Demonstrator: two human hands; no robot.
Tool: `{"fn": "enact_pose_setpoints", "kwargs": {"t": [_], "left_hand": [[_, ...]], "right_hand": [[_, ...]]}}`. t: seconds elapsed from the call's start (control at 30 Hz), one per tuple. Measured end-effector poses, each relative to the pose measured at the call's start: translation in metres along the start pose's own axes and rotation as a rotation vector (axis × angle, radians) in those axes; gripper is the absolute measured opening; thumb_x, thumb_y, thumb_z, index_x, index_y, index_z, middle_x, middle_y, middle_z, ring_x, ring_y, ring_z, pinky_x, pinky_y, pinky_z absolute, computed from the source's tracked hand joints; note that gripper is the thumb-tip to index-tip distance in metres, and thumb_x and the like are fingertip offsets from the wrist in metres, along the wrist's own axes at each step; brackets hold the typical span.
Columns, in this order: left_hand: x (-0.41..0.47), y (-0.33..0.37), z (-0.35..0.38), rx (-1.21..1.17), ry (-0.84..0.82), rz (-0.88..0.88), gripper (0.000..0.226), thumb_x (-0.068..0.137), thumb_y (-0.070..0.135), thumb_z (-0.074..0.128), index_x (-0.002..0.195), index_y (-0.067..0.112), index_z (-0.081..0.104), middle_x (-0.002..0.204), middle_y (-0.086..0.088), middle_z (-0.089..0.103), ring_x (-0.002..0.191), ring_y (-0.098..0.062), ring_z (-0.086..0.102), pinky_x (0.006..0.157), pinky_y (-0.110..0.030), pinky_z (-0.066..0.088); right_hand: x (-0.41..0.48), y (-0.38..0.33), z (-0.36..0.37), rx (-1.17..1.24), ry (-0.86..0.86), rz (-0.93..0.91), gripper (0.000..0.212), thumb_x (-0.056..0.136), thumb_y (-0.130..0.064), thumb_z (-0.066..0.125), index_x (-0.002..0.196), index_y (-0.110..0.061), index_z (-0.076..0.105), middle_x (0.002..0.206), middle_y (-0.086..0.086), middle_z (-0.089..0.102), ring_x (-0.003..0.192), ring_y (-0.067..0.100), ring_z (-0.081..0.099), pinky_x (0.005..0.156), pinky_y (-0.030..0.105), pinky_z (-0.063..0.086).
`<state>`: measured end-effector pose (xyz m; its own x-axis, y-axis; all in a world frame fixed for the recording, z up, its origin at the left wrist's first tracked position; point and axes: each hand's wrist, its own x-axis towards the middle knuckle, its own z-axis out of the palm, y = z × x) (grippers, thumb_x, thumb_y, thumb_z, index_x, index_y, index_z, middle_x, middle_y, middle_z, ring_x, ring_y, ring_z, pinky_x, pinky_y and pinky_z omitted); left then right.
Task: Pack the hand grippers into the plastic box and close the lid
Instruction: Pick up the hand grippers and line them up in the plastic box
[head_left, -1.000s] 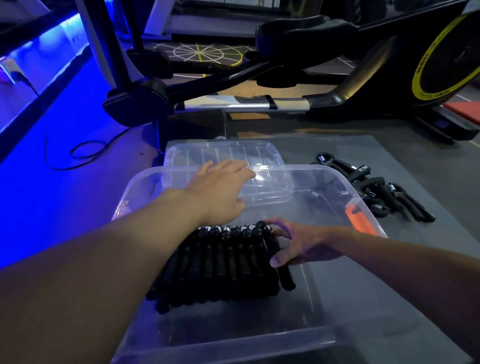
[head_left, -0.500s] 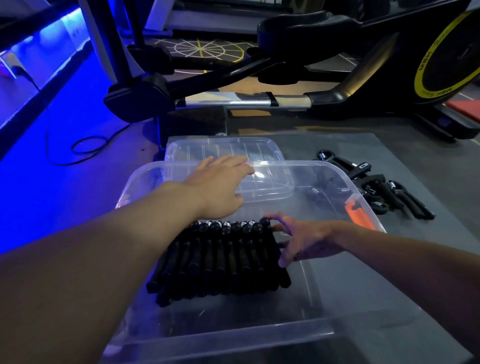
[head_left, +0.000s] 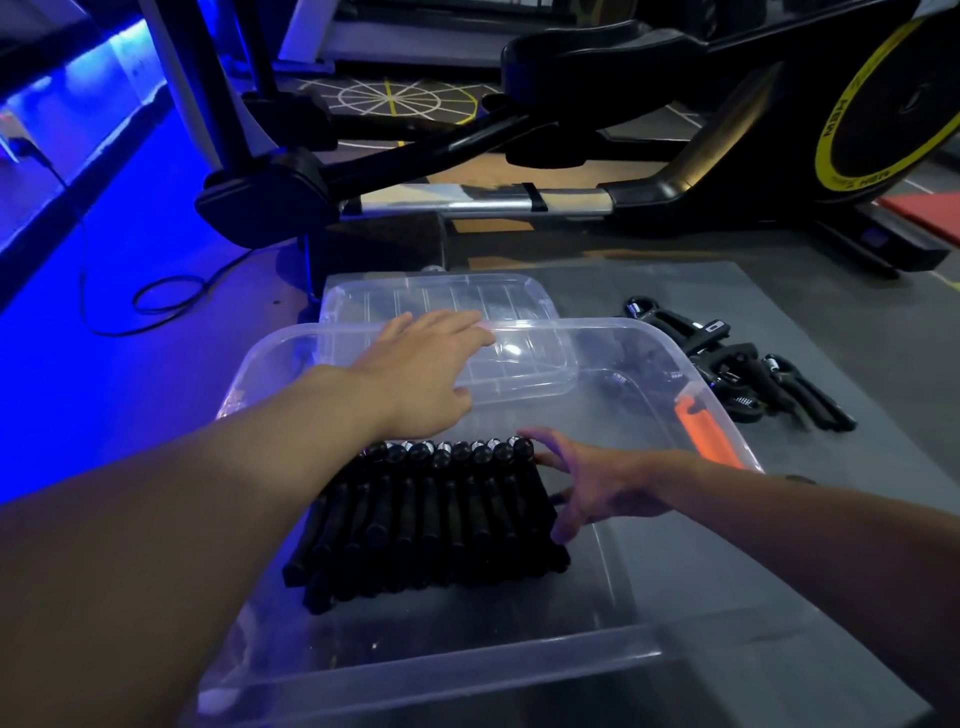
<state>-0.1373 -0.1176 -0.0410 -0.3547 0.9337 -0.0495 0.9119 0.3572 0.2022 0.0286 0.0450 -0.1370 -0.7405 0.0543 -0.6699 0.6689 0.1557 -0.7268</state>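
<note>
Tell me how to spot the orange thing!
Find the big clear box on the grey mat. Follow its right wall, past the right hand, toward the loose black grippers outside. The clip there is the only bright orange thing; its neighbours are clear or black.

- You had the plastic box (head_left: 467, 670) on the mat (head_left: 779, 545) directly before you.
- A row of hand grippers (head_left: 431, 519) lay inside it.
- The lid (head_left: 441, 296) lay behind it; loose grippers (head_left: 748, 374) lay right.
</note>
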Motion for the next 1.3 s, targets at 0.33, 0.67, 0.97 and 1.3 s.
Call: {"fn": "enact_pose_setpoints", "kwargs": {"t": [0.33, 0.67, 0.97, 1.3], "left_hand": [[-0.003, 0.001, 0.000, -0.005, -0.011, -0.010, 0.071, 0.091, 0.024, 0.054, 0.152, 0.031, 0.018, 0.162, 0.006, 0.007, 0.148, -0.014, 0.005, 0.120, -0.041, 0.002], [-0.003, 0.000, 0.001, 0.007, 0.000, -0.005, 0.071, 0.090, 0.026, 0.054, 0.151, 0.031, 0.020, 0.162, 0.006, 0.009, 0.148, -0.015, 0.008, 0.121, -0.042, 0.005], [-0.003, 0.000, 0.000, 0.002, -0.009, -0.006, 0.071, 0.091, 0.025, 0.054, 0.152, 0.031, 0.018, 0.162, 0.005, 0.007, 0.149, -0.015, 0.005, 0.121, -0.042, 0.003], [-0.002, 0.000, 0.001, 0.020, 0.003, 0.000, 0.071, 0.091, 0.026, 0.054, 0.152, 0.031, 0.018, 0.162, 0.004, 0.007, 0.149, -0.016, 0.006, 0.121, -0.043, 0.005]], "right_hand": [[-0.010, -0.009, 0.004, 0.020, 0.002, -0.039, 0.107, 0.067, 0.030, 0.063, 0.141, -0.040, 0.032, 0.150, -0.016, 0.031, 0.070, 0.011, 0.067, 0.064, 0.027, 0.054], [-0.011, -0.007, 0.007, -0.062, 0.067, -0.044, 0.109, 0.074, 0.008, 0.076, 0.146, -0.050, 0.019, 0.157, -0.008, 0.024, 0.114, 0.014, 0.055, 0.097, 0.045, 0.051], [-0.011, -0.008, 0.009, -0.007, 0.069, 0.006, 0.115, 0.071, 0.008, 0.079, 0.147, -0.051, 0.016, 0.147, 0.014, 0.036, 0.131, 0.017, 0.044, 0.096, 0.036, 0.052], [-0.009, -0.004, 0.009, 0.016, 0.083, -0.031, 0.118, 0.067, 0.009, 0.081, 0.149, -0.047, 0.017, 0.148, 0.017, 0.037, 0.135, 0.016, 0.039, 0.098, 0.034, 0.050]]}}
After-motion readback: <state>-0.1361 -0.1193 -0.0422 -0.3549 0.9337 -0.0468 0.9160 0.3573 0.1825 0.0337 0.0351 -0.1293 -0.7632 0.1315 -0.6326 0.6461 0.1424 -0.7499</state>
